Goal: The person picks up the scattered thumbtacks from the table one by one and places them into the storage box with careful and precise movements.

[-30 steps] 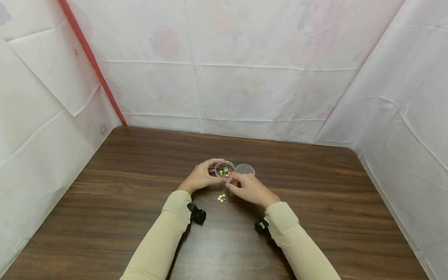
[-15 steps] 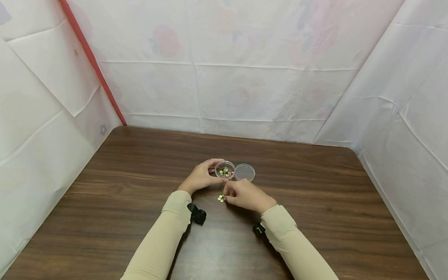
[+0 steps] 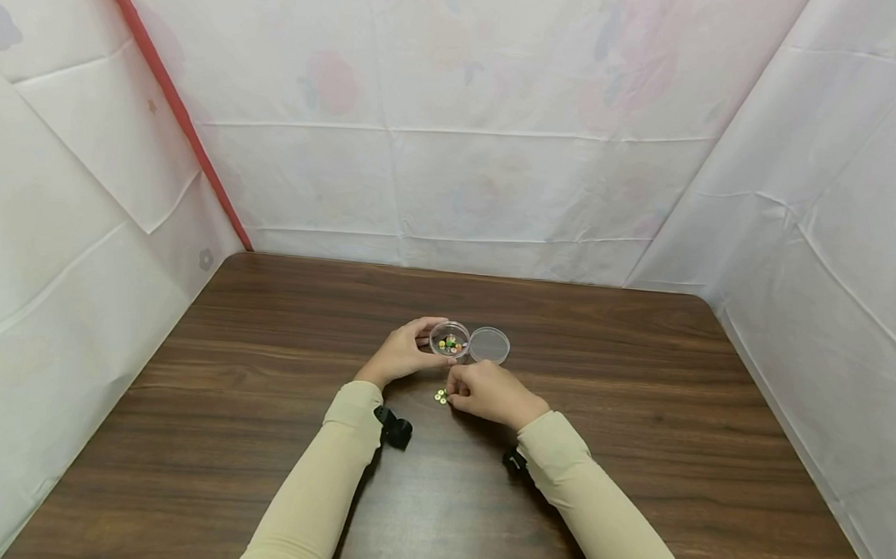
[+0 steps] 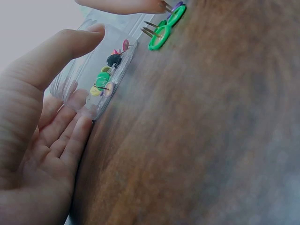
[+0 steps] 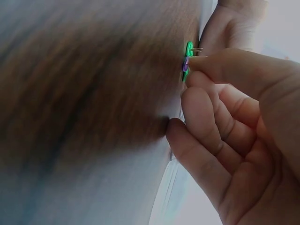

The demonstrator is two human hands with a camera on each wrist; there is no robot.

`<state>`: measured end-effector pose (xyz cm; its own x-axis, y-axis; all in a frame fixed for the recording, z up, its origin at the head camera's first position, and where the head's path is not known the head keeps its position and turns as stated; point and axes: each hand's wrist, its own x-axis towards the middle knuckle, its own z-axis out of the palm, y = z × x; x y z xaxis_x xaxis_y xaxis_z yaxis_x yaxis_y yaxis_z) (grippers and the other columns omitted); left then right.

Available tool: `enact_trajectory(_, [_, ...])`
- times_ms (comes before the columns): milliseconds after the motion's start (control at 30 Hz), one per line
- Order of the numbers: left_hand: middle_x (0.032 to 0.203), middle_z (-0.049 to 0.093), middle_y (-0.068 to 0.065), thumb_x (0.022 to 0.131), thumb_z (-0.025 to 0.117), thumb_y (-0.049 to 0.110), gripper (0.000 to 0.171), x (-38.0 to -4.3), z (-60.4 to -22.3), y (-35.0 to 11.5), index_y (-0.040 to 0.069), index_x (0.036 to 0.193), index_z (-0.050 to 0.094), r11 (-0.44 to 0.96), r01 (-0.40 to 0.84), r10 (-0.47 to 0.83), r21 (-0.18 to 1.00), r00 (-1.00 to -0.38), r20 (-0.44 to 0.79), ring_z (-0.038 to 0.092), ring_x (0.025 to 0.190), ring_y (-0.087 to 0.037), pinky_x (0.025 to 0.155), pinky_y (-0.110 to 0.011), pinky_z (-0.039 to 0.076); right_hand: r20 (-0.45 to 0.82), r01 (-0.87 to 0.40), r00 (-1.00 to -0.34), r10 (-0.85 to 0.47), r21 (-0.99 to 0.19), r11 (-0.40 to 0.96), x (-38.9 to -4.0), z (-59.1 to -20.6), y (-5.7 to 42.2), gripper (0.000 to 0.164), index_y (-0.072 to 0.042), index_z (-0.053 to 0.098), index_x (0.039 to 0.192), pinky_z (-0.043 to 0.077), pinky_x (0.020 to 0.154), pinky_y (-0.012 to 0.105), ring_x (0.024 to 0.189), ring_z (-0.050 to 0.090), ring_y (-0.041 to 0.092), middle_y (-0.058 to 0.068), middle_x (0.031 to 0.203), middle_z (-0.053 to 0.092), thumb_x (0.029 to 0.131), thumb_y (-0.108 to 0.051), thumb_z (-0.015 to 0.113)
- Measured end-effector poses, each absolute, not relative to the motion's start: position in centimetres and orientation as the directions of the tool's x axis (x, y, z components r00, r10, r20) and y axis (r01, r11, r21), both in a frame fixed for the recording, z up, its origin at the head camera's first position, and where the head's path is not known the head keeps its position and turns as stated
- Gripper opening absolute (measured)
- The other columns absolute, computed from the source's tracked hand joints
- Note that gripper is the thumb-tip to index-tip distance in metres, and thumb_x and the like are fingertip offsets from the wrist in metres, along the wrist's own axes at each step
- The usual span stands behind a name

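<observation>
A round clear plastic dish (image 3: 441, 352) stands tilted or flat on the table, I cannot tell which; several coloured thumbtacks (image 4: 102, 79) lie inside. Around its left side my left hand (image 3: 406, 351) curls, thumb at the near rim and fingers at the far side. Closer to me lies a small group of thumbtacks (image 3: 439, 397), points up, with green ones (image 4: 160, 38) among them. At the right edge of that group, my right hand (image 3: 497, 392) pinches a purple thumbtack (image 5: 185, 64) between thumb and index finger; the fingertips partly hide it.
A clear round lid (image 3: 489, 345) lies just right of the dish, beyond the right hand. The brown wooden table (image 3: 263, 388) extends all around, with white patterned curtains (image 3: 452, 180) behind and at both sides.
My right hand has come from the dish's near right rim toward me, down to the thumbtack group, and stays there over the last half second. My left hand keeps holding the dish.
</observation>
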<state>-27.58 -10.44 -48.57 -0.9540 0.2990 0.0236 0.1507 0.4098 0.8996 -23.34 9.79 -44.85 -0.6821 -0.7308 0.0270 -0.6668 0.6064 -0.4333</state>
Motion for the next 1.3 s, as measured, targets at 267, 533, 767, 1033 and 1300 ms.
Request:
enact_trajectory(267, [0.123,0.054,0.007,0.065,0.082,0.046,0.074,-27.49,-48.55,-10.46,0.032,0.130,0.050,0.411,0.150,0.298,0.899,-0.954,0.023,0.052,0.108,-0.010,0.093,-0.039,0.049,0.037,-0.668,-0.690,-0.723,-0.416,0.617,-23.40,-44.97,9.76,0.012,-0.023,0.060,0.075,0.043,0.051,0.020,0.054,0.047,0.001,-0.011,0.061,0.054,0.085,-0.016,0.063])
enact_trajectory(533, [0.123,0.054,0.007,0.065,0.082,0.046,0.074,-27.49,-48.48,-10.38,0.031,0.130,0.050,0.409,0.147,0.298,0.901,-0.954,0.021,0.052,0.107,-0.010,0.092,-0.039,0.050,0.058,-0.673,-0.693,-0.719,-0.410,0.616,-23.33,-44.75,9.86,0.009,-0.020,0.061,0.076,0.042,0.050,0.021,0.052,0.045,0.001,-0.011,0.058,0.051,0.083,-0.015,0.062])
enact_trajectory(767, [0.123,0.054,0.007,0.065,0.081,0.045,0.073,-27.46,-48.37,-10.36,0.031,0.130,0.051,0.418,0.151,0.294,0.896,-0.955,0.024,0.052,0.108,-0.011,0.093,-0.040,0.049,0.049,-0.673,-0.686,-0.726,-0.422,0.607,-23.36,-44.69,9.94,0.009,-0.020,0.060,0.077,0.042,0.049,0.020,0.050,0.044,0.001,-0.010,0.057,0.050,0.085,-0.015,0.059])
enact_trajectory(1033, [0.124,0.053,0.007,0.064,0.081,0.048,0.073,-27.52,-48.50,-10.47,0.033,0.129,0.051,0.409,0.155,0.298,0.899,-0.954,0.029,0.052,0.108,-0.011,0.092,-0.039,0.049,0.012,-0.654,-0.694,-0.720,-0.429,0.623,-23.53,-44.79,10.00,0.009,-0.021,0.058,0.079,0.041,0.050,0.019,0.050,0.043,0.001,-0.010,0.057,0.050,0.087,-0.018,0.057])
enact_trajectory(1300, [0.124,0.054,0.006,0.065,0.081,0.048,0.072,-27.54,-48.54,-10.50,0.035,0.128,0.051,0.403,0.155,0.305,0.902,-0.952,0.027,0.052,0.108,-0.011,0.093,-0.040,0.049,0.000,-0.640,-0.683,-0.730,-0.481,0.599,-23.76,-44.78,10.22,0.008,-0.020,0.059,0.084,0.044,0.053,0.020,0.051,0.045,0.001,-0.009,0.061,0.053,0.090,-0.017,0.055])
